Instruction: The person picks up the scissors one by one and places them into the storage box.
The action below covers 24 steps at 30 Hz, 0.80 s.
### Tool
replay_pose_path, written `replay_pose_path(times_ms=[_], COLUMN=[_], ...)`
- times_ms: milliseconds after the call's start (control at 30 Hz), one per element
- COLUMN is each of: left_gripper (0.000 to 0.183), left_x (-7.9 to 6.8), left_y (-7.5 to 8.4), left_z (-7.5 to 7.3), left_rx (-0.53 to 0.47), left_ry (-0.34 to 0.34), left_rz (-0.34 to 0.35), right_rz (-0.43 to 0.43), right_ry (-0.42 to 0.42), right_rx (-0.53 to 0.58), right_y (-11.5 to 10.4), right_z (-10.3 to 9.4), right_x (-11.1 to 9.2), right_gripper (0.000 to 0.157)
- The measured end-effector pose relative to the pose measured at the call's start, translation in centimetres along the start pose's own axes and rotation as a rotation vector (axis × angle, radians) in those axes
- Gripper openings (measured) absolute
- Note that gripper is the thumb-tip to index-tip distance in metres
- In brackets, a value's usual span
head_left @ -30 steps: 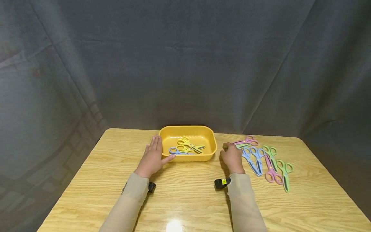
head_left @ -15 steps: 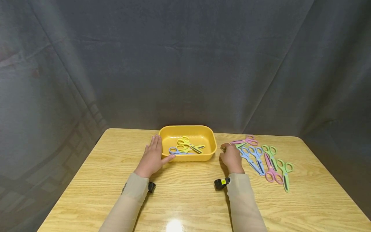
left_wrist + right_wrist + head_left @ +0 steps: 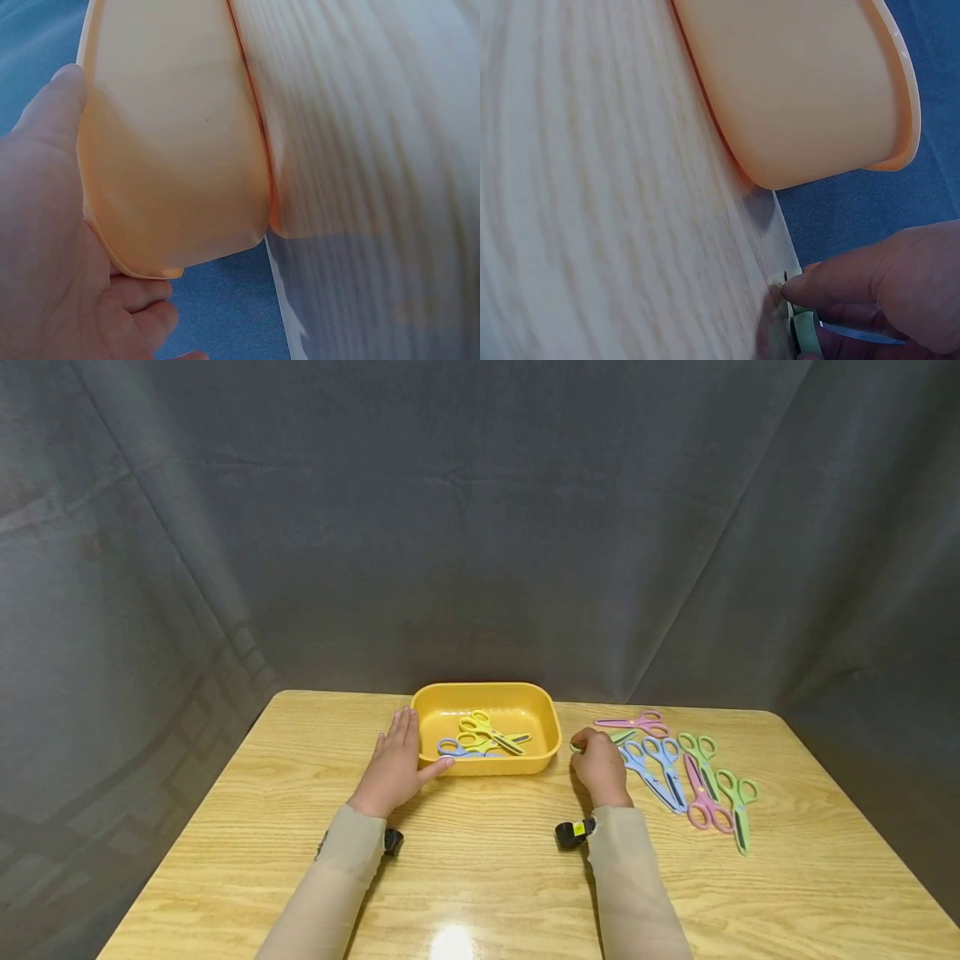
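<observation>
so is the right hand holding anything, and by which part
Yes: green scissors, pinched at the handle end, which the right hand partly covers.

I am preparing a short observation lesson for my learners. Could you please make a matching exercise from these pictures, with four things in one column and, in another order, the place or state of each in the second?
Column 1
1. Left hand
2. Right hand
3. Yellow scissors
4. Pink scissors

Column 2
A. Inside the tray
B. Gripping green scissors
C. Lying on the table, outside the tray
D. Against the tray's side

Right pairs
1-D, 2-B, 3-A, 4-C
</observation>
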<state>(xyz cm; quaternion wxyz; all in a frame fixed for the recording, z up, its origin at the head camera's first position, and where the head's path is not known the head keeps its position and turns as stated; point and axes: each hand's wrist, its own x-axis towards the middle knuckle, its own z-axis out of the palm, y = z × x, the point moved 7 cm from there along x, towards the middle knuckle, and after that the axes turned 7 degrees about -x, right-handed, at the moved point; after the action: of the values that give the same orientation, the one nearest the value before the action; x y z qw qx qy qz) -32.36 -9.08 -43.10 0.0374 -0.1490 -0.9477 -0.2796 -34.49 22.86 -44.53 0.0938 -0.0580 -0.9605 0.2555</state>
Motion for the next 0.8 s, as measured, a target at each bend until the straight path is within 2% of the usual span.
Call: replay_pose_path(times_ms=[600, 800], left_gripper=[0.105, 0.107], left_x=[0.02, 0.03], left_y=[0.12, -0.1], left_z=[-0.01, 0.13], left_rx=[0.001, 0.0], left_ry=[0.002, 0.0], left_rz=[0.006, 0.004], right_rz=[0.052, 0.086], right_ry=[0.009, 0.003], right_rx=[-0.01, -0.011], right_y=[0.69, 0.77], right_z=[0.07, -0.02], right_x=[0.05, 0.19], right_gripper=[0.014, 0.014])
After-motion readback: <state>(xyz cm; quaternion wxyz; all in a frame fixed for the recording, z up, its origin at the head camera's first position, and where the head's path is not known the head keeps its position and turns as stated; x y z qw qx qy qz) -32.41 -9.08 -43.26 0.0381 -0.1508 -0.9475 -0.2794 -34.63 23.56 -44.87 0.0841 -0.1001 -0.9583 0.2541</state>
